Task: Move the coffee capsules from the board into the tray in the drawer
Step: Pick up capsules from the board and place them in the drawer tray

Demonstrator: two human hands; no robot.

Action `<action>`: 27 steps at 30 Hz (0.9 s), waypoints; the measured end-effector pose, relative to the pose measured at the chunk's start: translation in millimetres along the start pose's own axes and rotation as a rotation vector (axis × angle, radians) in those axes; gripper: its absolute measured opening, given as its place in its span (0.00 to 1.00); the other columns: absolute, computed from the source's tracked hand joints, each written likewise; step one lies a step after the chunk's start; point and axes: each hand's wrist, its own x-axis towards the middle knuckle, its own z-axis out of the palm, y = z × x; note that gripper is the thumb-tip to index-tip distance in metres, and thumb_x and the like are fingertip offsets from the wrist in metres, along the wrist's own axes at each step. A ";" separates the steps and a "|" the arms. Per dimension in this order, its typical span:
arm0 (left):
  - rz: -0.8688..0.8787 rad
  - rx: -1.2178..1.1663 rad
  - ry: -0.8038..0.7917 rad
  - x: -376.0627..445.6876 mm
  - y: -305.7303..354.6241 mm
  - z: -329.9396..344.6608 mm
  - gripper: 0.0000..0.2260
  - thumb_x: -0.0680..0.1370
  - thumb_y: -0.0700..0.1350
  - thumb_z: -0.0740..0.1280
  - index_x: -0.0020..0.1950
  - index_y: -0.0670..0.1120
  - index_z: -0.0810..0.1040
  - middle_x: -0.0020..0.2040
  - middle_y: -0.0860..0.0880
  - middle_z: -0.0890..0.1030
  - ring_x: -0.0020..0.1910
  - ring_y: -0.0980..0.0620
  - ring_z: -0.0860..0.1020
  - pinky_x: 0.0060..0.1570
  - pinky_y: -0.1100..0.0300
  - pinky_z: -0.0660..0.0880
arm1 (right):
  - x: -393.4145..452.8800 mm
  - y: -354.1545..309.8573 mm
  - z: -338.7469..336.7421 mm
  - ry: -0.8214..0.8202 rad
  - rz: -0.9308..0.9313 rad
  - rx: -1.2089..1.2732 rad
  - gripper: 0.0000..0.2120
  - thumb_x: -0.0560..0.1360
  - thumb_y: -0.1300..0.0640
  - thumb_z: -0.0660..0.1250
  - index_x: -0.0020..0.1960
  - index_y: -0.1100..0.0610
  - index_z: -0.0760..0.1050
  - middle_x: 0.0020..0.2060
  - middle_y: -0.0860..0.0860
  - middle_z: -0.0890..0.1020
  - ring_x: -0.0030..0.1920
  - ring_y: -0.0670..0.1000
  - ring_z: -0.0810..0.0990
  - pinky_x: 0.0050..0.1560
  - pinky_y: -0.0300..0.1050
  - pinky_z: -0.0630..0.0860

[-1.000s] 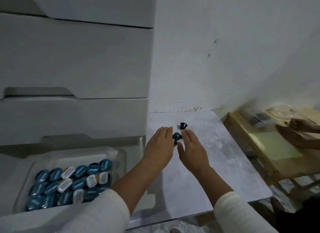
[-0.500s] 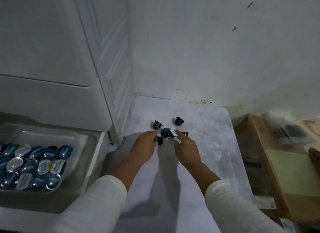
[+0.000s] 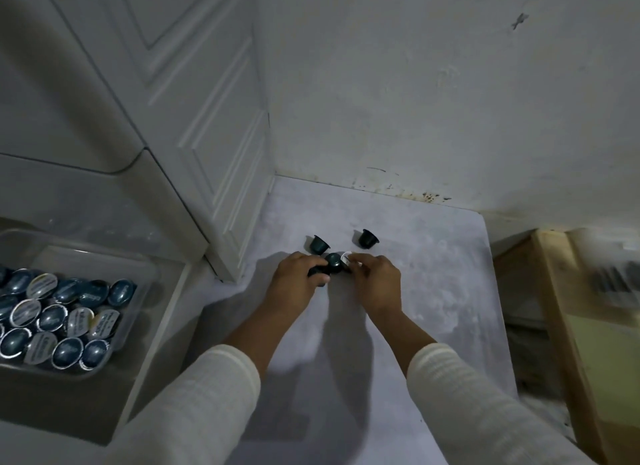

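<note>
Pale marbled board [image 3: 398, 291] lies on the floor in a corner; white drawer cabinet [image 3: 194, 111] along its left edge, stained wall [image 3: 415, 84] behind, wooden frame [image 3: 554, 309] just beside its right edge, blurred. Cabinet's front corner juts between the board and the open drawer [image 3: 152, 333], so it stands in the way between the two.

Clear tray [image 3: 138, 270] sits in the drawer, left side of view, packed w/ dark blue capsules [image 3: 65, 312], foil lids mostly facing up, some silver, some blue.

On the board, two loose capsules at the far side: left capsule [image 3: 319, 245] and right capsule [image 3: 367, 238], well apart from each other, both tipped on their sides, axes leaning, rims toward the hands and domes pointing away.

Just nearer, a small cluster between the hands. Left hand [image 3: 299, 288]: grip closed round a dark capsule [image 3: 316, 270], thumb under, fingers over. Middle capsule [image 3: 333, 262] stands dome up, lid down. Right hand [image 3: 375, 281]: fingertips pinch a capsule on its side, white foil lid [image 3: 346, 258] facing left-ish; body mostly hidden by the fingers. Both cream sleeves [image 3: 214, 395] reach in from the bottom.
</note>
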 end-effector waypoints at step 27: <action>-0.012 -0.598 0.016 -69.3 11.5 -85.2 0.09 0.74 0.37 0.68 0.53 0.42 0.82 0.50 0.41 0.84 0.43 0.48 0.82 0.39 0.69 0.78 | -104.3 -70.7 -6.3 0.484 0.294 0.671 0.10 0.71 0.66 0.66 0.44 0.54 0.83 0.42 0.55 0.84 0.42 0.53 0.82 0.52 0.51 0.80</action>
